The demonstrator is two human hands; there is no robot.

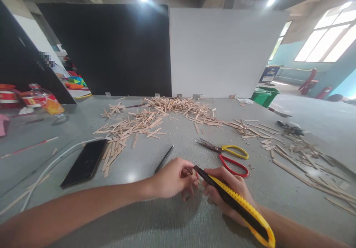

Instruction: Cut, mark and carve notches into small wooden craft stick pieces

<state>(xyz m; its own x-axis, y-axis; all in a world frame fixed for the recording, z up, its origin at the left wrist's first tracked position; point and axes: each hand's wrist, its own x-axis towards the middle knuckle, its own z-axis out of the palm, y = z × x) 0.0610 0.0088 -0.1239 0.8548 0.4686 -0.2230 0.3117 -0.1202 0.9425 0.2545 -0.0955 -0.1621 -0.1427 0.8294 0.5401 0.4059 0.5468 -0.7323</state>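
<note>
Two panels (116, 51) bound 12 o'clock | scissors (219, 150) 2, smartphone (85, 162) 9 | left hand (172, 177) pinches something small | right hand (233, 179) wraps utility knife (240, 204)

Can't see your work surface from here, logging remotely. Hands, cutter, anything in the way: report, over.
Left hand pinching small piece, mostly hidden. Right hand gripping yellow cutter, front end at left fingers. Scissors and pen close ahead.
</note>
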